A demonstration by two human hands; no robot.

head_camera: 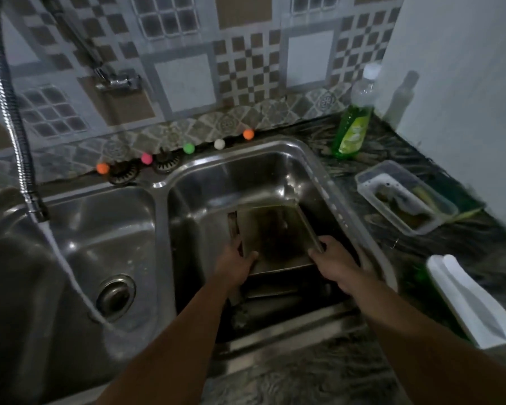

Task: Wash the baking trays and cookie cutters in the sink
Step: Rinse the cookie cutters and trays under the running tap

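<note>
A rectangular metal baking tray (275,232) sits tilted in the right basin of a steel double sink (246,171). My left hand (235,264) grips the tray's near left edge, thumb over the rim. Its near right edge is gripped by my right hand (335,261). More dark metal pieces (263,299) lie under the tray at the basin's bottom; what they are I cannot tell. No cookie cutters are clearly visible.
A flexible tap hose (18,135) hangs over the left basin, with a drain (116,296) below. A green dish soap bottle (352,130), a clear tub with sponges (406,197) and a white container (468,299) stand on the counter at right. Coloured balls (189,148) line the wall.
</note>
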